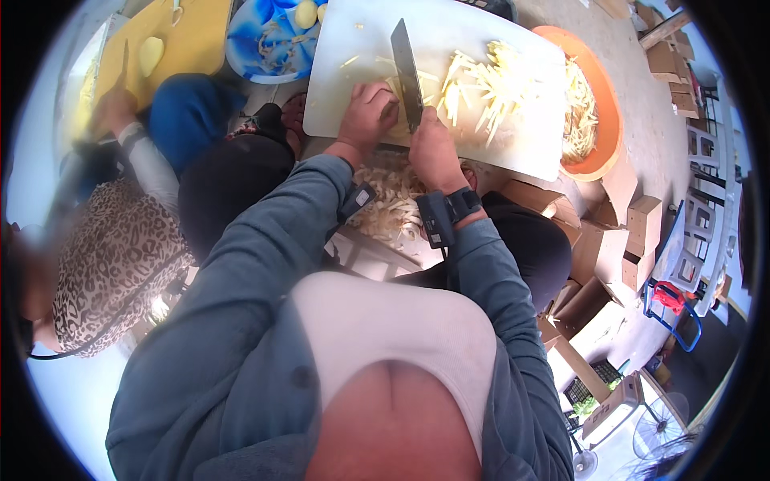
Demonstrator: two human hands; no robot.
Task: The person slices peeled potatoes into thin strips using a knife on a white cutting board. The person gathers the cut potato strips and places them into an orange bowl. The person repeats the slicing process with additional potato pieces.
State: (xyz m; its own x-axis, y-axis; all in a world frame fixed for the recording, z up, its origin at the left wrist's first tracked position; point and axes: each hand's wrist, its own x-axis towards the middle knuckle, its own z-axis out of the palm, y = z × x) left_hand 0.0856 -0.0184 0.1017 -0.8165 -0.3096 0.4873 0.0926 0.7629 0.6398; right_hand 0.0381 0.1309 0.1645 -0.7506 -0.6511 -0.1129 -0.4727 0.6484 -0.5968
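Observation:
My right hand [436,147] grips the handle of a kitchen cleaver [406,69], its broad dark blade standing over a white cutting board [355,51]. Just left of the blade, my left hand [370,114] has its fingers curled down on potato pieces [397,128], mostly hidden beneath it. To the right of the cleaver, a loose heap of cut potato strips [499,84] spreads over the board. A few single strips lie beyond the blade.
An orange basin [612,120] of strips adjoins the board's right end. Peeled potatoes [305,14] sit in a blue-and-white basin [240,54]. At left, a person's hand [117,108] holds a knife by a yellow board [192,36]. Peelings [391,204] and cardboard boxes [601,246] are nearby.

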